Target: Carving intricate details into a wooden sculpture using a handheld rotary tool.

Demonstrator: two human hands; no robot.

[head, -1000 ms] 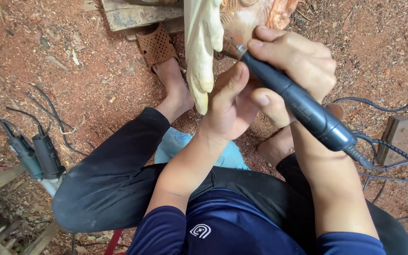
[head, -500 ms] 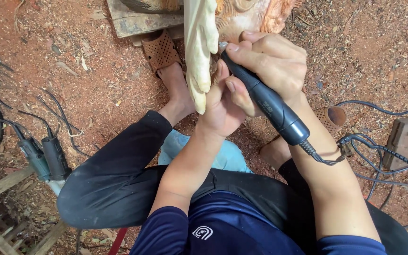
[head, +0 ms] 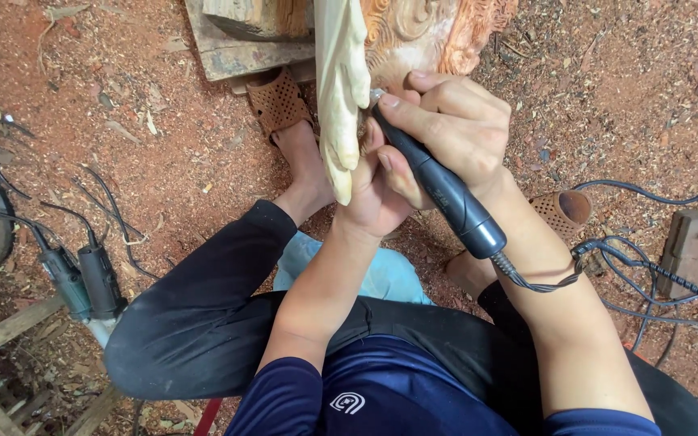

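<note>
Since the earlier view, both hands had shifted slightly left and down across the picture, and the brown sandal beside the right forearm had come into sight. At this moment the right hand (head: 462, 129) was closed in a pen-like grip round the dark grinder handpiece (head: 438, 182), thumb and forefinger pinched near its metal tip, which met the carving (head: 414, 32) at its lower edge. The left hand (head: 373, 194) sat underneath, fingers curled and pressed against the right hand and the tool body; whether it gripped anything itself could not be told. A pale wooden carved piece (head: 341, 89) hung just left of the tip, touching the left hand.

Judgement: the handpiece appeared light, rigid and smooth-bodied, best held close to the tip for control, with its coiled cord (head: 543, 278) trailing free. The carving looked heavy and stiff, though its fine relief would likely chip. Two other power tools (head: 82, 278) lay on the sawdust (head: 163, 145), well apart.
</note>
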